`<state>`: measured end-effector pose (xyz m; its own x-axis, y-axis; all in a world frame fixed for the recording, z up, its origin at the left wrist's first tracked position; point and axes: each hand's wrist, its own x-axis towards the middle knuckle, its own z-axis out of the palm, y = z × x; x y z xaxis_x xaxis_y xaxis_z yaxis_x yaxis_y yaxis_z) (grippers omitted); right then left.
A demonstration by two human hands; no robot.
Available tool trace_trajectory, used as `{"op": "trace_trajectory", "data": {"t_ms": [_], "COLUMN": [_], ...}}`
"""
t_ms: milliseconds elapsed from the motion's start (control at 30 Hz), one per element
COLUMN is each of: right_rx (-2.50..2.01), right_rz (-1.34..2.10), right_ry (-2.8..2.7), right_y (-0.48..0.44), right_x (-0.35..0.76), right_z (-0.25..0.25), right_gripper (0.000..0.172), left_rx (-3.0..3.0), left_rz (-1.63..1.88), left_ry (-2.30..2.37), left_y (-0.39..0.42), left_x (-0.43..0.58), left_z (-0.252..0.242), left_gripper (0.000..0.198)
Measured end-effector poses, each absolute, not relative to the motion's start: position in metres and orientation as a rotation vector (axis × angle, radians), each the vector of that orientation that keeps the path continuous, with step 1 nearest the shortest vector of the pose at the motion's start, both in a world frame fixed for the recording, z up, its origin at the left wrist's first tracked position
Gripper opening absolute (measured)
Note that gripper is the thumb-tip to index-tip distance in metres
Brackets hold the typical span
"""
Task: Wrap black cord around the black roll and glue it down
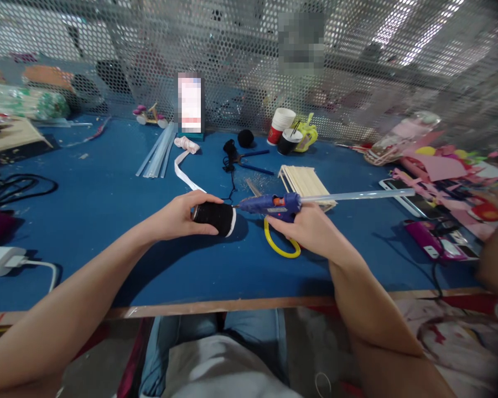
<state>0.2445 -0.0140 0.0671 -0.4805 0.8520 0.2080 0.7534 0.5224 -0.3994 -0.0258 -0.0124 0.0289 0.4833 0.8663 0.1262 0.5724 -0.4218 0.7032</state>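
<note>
My left hand [182, 218] is closed around a paper cup [216, 219] wrapped in black yarn, tipped on its side above the blue table. The white rim of the cup faces right. My right hand [305, 228] grips a blue hot glue gun [269, 205], its nozzle at the cup's rim; I cannot tell whether they touch. A long clear glue stick sticks out of the gun's back to the right. Below the gun lies a yellow loop handle [283, 253], apparently of scissors, partly hidden. A black strand runs from the cup to a yarn clump [229, 148].
Behind my hands lie a white ribbon [185, 176], glue sticks [157, 152], dark-handled pliers [253, 160], a stack of wooden sticks [309, 179] and paper cups [281, 122]. A perforated metal screen [240, 66] closes the back. A phone [410, 198] and paper pieces lie right, near another person's blurred arm.
</note>
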Motion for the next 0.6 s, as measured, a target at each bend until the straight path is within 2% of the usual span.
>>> {"op": "trace_trajectory", "data": {"t_ms": [233,600], "right_rx": [-1.234,-1.25], "right_rz": [0.355,0.338], "right_ry": [-2.407,-2.466], "right_y": [-0.016,-0.025], "right_x": [0.246,0.248], "right_z": [0.068,0.071], "right_gripper": [0.017,0.018], "left_rx": [2.102,2.031], "left_rz": [0.66,0.655], "left_ry": [1.197,1.264], "left_y": [-0.011,-0.01], "left_x": [-0.026,-0.024], "left_z": [0.025,0.026], "left_gripper": [0.058,0.057]}}
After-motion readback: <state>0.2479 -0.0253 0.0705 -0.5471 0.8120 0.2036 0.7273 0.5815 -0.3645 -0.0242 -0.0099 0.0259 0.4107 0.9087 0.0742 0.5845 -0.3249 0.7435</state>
